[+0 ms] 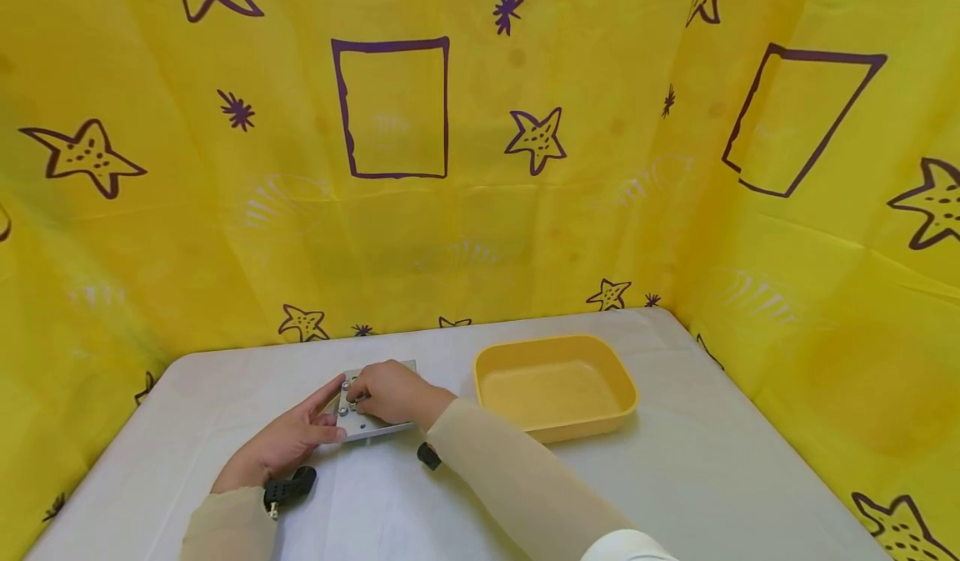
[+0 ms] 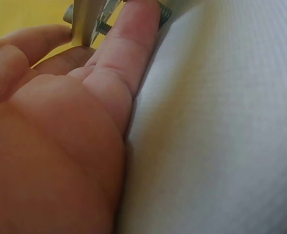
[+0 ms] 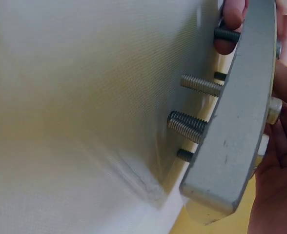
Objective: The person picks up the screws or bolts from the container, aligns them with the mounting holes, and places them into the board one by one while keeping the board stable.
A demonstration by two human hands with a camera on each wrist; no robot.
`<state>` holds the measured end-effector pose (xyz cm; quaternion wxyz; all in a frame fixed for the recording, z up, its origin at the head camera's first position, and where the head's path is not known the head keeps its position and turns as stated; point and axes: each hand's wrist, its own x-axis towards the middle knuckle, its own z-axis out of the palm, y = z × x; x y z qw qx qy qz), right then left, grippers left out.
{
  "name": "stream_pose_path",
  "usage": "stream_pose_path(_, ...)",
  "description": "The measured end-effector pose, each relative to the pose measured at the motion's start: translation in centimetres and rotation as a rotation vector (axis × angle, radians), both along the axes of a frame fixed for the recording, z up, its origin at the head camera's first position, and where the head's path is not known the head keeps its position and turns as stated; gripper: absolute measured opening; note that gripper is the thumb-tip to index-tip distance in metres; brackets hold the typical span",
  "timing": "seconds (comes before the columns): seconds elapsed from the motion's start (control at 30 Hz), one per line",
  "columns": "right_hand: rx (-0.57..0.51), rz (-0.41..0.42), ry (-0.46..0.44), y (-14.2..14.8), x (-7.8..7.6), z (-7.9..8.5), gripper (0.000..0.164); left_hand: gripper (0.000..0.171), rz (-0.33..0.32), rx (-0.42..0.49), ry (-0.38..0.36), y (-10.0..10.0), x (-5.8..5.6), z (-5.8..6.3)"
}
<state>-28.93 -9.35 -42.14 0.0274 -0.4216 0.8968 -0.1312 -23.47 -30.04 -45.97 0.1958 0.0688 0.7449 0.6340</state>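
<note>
My left hand (image 1: 288, 440) grips the left end of a thick grey metal plate (image 1: 351, 428), thumb at its near corner and forefinger along its far corner. In the right wrist view, left fingertips (image 3: 225, 46) show beneath the plate beside a bolt shank. From above, my right hand (image 1: 397, 390) reaches over the plate and pinches a bolt near its left end, the fingers hiding most of it. Other bolt heads (image 1: 342, 412) sit on the top face. Several threaded shanks (image 3: 200, 85) stick out underneath, holding the plate raised over the table in the right wrist view.
A yellow rectangular tray (image 1: 555, 428) stands right of the plate, close to my right forearm. The white-covered table (image 1: 720, 461) meets yellow patterned cloth walls (image 1: 480, 236) at the back and sides. Black wrist straps (image 1: 288, 488) sit on my wrists.
</note>
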Motion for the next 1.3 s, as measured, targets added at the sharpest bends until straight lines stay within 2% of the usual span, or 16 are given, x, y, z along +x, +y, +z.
stream_pose_path(0.23,0.019,-0.021,-0.006,0.0,0.2,0.3,0.021,0.103,-0.032,0.043,0.011,-0.1,-0.2,-0.4)
stream_pose_path(0.47,0.011,0.006,0.005,0.3,0.0,0.0,0.030,0.102,-0.006,0.025,0.013,-0.2,-0.2,-0.6)
stream_pose_path(0.57,-0.051,-0.016,-0.020,0.8,-0.3,-0.2,0.029,0.102,-0.029,0.035,0.024,-0.2,-0.2,-0.7)
stream_pose_path(0.7,-0.219,-0.110,-0.143,1.5,-0.7,0.0,0.023,0.102,-0.054,0.053,0.034,-0.1,-0.2,-0.7)
stream_pose_path(0.8,-0.309,-0.177,-0.223,1.9,-1.0,0.2,0.020,0.103,-0.050,0.049,0.033,-0.1,-0.2,-0.7)
stream_pose_path(0.87,-0.333,-0.212,-0.247,2.1,-1.1,0.2,0.018,0.103,-0.042,0.040,0.032,-0.1,-0.3,-0.7)
stream_pose_path(1.1,-0.352,-0.279,-0.326,2.5,-1.2,-0.1,0.015,0.104,-0.026,0.036,0.029,0.1,-0.3,-0.6)
stream_pose_path(1.3,-0.285,-0.227,-0.281,2.5,-1.1,0.1,0.014,0.103,-0.018,0.030,0.020,0.2,-0.2,-0.4)
